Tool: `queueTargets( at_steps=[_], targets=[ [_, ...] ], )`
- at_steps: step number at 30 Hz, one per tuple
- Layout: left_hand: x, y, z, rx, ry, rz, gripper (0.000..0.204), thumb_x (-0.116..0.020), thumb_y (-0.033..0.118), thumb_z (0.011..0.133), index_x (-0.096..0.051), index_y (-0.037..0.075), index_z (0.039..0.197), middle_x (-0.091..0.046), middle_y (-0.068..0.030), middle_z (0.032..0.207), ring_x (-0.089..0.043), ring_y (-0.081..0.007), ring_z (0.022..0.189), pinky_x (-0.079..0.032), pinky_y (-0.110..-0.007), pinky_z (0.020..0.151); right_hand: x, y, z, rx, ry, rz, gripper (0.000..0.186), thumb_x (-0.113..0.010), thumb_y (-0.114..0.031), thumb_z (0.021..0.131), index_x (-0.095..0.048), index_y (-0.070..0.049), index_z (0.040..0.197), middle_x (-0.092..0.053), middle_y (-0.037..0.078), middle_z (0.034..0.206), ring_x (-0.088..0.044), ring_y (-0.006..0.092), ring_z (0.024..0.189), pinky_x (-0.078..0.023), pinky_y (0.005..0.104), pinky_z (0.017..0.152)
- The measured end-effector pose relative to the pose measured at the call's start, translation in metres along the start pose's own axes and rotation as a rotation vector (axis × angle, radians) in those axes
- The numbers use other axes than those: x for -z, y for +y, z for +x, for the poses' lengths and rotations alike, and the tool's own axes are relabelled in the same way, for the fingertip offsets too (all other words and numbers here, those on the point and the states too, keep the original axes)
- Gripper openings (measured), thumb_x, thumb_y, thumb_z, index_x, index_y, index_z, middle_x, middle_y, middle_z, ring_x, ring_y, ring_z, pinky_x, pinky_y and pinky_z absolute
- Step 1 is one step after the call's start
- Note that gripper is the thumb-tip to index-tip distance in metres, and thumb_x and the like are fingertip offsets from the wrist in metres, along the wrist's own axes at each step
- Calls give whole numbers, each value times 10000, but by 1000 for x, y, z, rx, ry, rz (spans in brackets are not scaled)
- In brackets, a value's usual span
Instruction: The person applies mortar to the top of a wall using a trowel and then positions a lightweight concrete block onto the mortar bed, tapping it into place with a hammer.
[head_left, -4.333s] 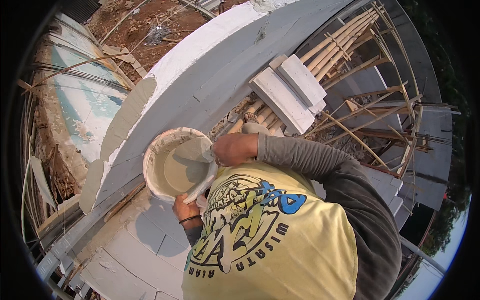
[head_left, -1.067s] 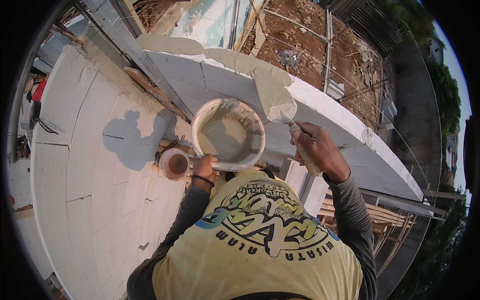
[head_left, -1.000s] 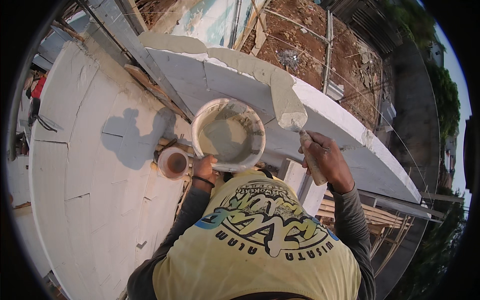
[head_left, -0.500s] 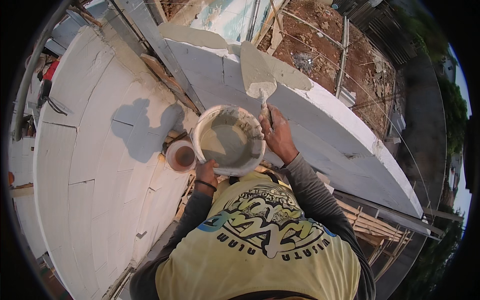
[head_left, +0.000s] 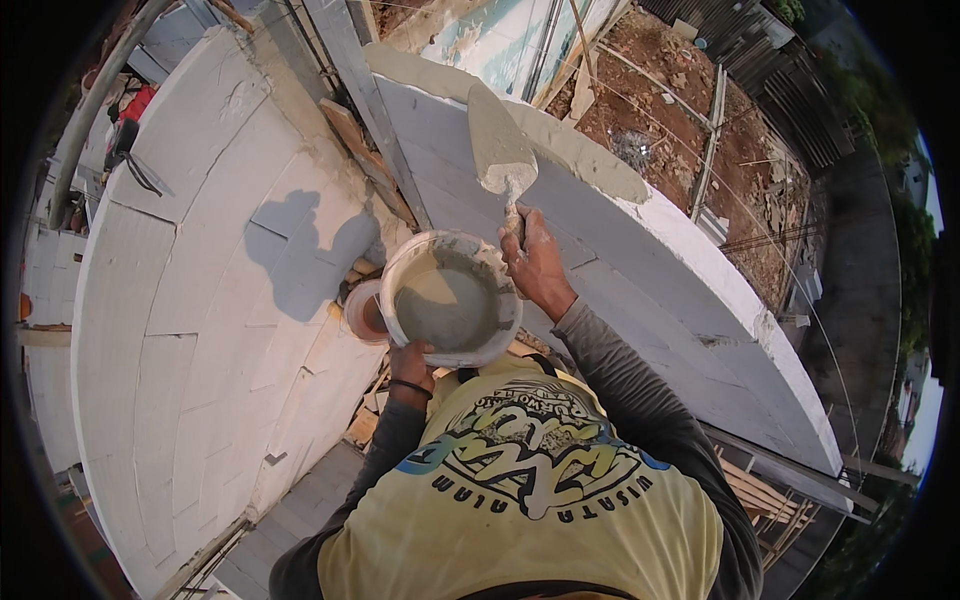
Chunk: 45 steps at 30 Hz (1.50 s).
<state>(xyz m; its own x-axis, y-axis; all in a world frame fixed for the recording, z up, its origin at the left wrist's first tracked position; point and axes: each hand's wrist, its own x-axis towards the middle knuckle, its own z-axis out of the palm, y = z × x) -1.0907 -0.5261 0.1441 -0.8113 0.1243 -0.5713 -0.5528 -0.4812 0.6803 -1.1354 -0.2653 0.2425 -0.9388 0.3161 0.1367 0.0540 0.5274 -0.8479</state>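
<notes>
My left hand [head_left: 411, 368] grips the near rim of a round bucket [head_left: 508, 335] in front of my chest. Wet grey mortar [head_left: 445, 312] lies inside it, partly in shadow. My right hand [head_left: 538, 262] is wrapped round the handle of a pointed trowel [head_left: 500, 148], just beyond the bucket. The trowel's blade reaches over the top of a white block wall [head_left: 690, 270], and its tip overlaps the mortar bed [head_left: 580, 155] spread along that top edge. Grey mortar smears the blade and its handle.
A smaller pail [head_left: 364, 310] stands left of the bucket, beside a second white block wall [head_left: 200, 290]. A grey upright post [head_left: 370, 120] rises where the walls meet. Past the right wall lies rubble-strewn soil [head_left: 650, 110]; a thin string crosses there. Bamboo poles [head_left: 765, 495] show at lower right.
The trowel and my right hand have shifted slightly left relative to the wall's mortar bed. The bucket now tilts a little differently and hides part of the small pail. My view has turned slightly.
</notes>
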Motion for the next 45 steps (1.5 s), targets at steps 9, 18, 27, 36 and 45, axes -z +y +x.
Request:
queueTargets(
  at_steps=[9, 18, 27, 36, 45],
  targets=[
    [2, -1, -7, -69, 99, -87, 559, -498, -77, 724, -473, 46, 1268, -593, -139, 1115, -658, -305, 933, -614, -450, 682, 77, -40, -104, -421, -198, 178, 435, -536, -287, 966, -460, 52, 1229, -552, 67, 845, -582, 138, 626, -497, 299, 525],
    [-13, 11, -17, -35, 104, -92, 582, -484, -88, 677, -495, 38, 1245, -598, -122, 1067, -638, -278, 896, -572, -385, 669, 118, -103, -82, -539, -77, 474, 477, -526, -389, 974, -483, 23, 1210, -523, 72, 855, -574, 139, 574, -497, 285, 459],
    [-5, -8, 5, -47, 33, -91, 615, -481, -102, 690, -496, 44, 1287, -619, -94, 1072, -635, -240, 898, -544, -354, 693, 10, -147, -3, -506, -118, 903, 359, -505, -310, 1002, -458, 31, 1101, -518, 112, 921, -605, 164, 612, -554, 319, 476],
    [-29, -2, -18, -73, 34, -11, 573, -495, -61, 704, -488, 31, 1269, -596, -75, 1104, -623, -214, 987, -543, -320, 791, 104, -80, -60, -448, -738, -73, 243, -587, -153, 916, -561, 59, 1032, -651, 161, 829, -653, 257, 669, -540, 379, 582],
    [-70, 19, -47, -148, 43, 113, 502, -510, -33, 722, -508, 28, 1221, -594, -59, 1049, -593, -158, 892, -487, -271, 724, 52, 15, -45, -39, -978, -675, 284, -619, -180, 913, -560, 68, 1038, -639, 171, 820, -669, 215, 626, -523, 353, 554]
  ],
)
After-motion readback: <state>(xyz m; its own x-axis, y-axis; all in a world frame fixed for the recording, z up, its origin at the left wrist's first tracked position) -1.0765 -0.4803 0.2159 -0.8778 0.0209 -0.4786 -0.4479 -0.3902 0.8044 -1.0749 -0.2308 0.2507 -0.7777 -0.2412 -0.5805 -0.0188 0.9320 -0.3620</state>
